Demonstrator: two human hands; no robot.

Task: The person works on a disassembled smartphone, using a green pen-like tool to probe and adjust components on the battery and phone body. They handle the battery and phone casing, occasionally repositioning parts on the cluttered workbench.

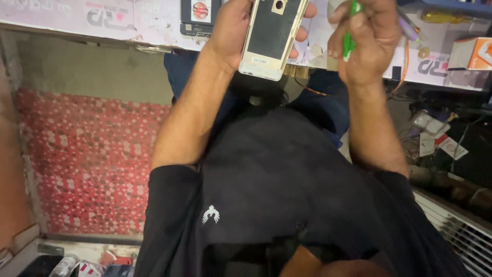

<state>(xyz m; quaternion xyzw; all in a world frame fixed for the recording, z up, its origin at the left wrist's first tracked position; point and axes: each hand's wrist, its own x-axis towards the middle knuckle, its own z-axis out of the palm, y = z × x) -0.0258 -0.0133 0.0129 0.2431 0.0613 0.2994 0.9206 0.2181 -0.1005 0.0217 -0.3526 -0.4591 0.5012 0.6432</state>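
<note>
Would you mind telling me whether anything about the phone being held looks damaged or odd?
The phone in the left hand has its back cover off, bare frame showing; the right hand grips a green tool.

Phone repair stall, small workshop type. Landmark: white work counter point(128, 23) with printed surface. On it: dark handset point(200, 15) near its middle, orange-and-white carton point(474, 54) at its right end, yellow-handled tool point(446, 16) behind that. Below the right end: loose cables and paper tags point(435, 136). Below the left end: red dotted flooring point(92, 159).
</note>
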